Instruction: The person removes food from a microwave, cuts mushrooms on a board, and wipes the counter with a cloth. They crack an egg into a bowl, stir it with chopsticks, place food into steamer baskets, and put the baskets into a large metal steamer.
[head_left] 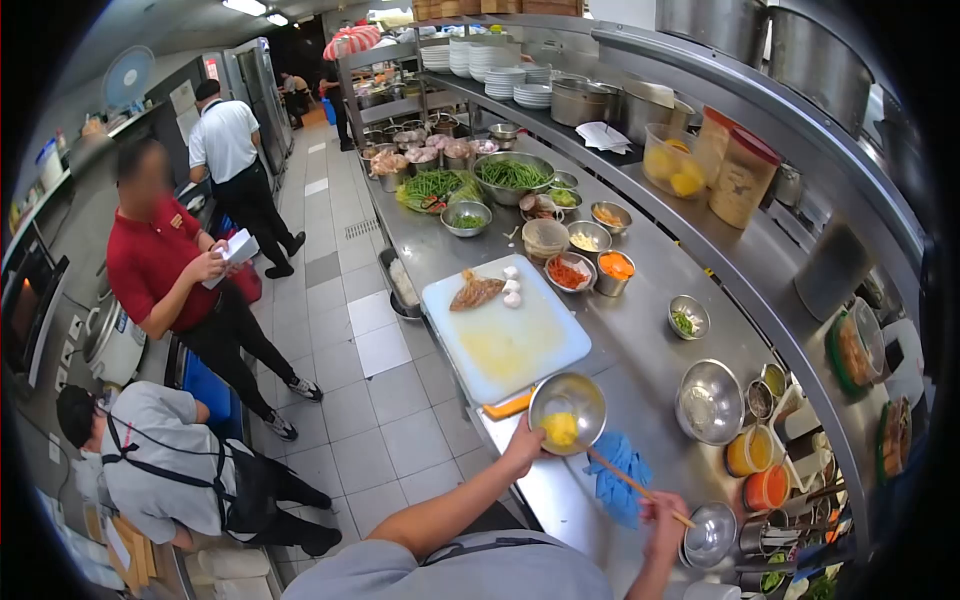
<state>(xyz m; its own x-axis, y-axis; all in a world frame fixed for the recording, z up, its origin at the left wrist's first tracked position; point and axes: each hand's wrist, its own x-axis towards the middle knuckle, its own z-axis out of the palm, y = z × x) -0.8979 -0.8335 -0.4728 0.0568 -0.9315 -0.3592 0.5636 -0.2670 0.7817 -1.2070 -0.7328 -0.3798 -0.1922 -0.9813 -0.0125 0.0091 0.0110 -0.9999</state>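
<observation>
Metal bowl: by the near corner of the cutting board (pixel 535 335), in the left hand; whether its base rests on anything, I cannot tell (pixel 588 392).
Yellow contents: pooled toward the side nearest the person; a near-level bowl should keep them off the rim (pixel 560 428).
Left hand: pinching the bowl's rim; a firm hold, with fingertips clear of the contents, seems best (pixel 526 448).
Wooden stick: slanting from the right hand to the bowl's near edge; whether one or a close pair, I cannot tell. Low, light strokes inside the wall would suit a bowl this shallow (pixel 640 487).
Right hand: closed around the stick toward its upper end; a loose wrist gives control (pixel 664 516).
Blue bundle: crumpled beneath the stick; worth keeping clear of the elbow and bowl (pixel 618 472).
Orange handle: beside the board's near edge, close to the bowl; best not nudged (pixel 508 404).
Empty-looking bowl: just beside the right hand, so sideways sweeps should stay small (pixel 711 532).
Steel counter: running under the board, with small filled bowls beyond it (pixel 645 375).
</observation>
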